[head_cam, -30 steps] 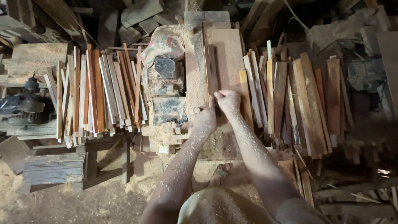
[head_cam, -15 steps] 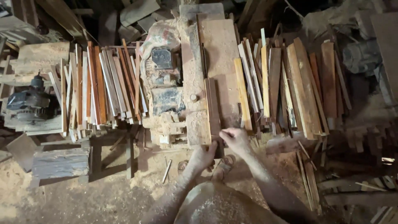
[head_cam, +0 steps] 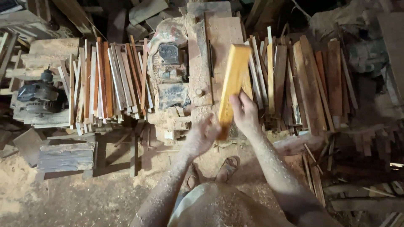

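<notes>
Hands [head_cam: 225, 124] grip yellow wood strip [head_cam: 232, 82] near end.

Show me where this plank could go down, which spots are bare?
Free: the bench top beyond the plank held by both hands, right hand, left hand. The sawdust floor lower left is also bare. Crowded: slat stacks on the left and right.

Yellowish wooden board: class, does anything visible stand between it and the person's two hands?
Nothing visible does. The right hand grips the yellowish wooden board at its lower part, and the left hand touches its bottom end, above the saw bench.
</notes>
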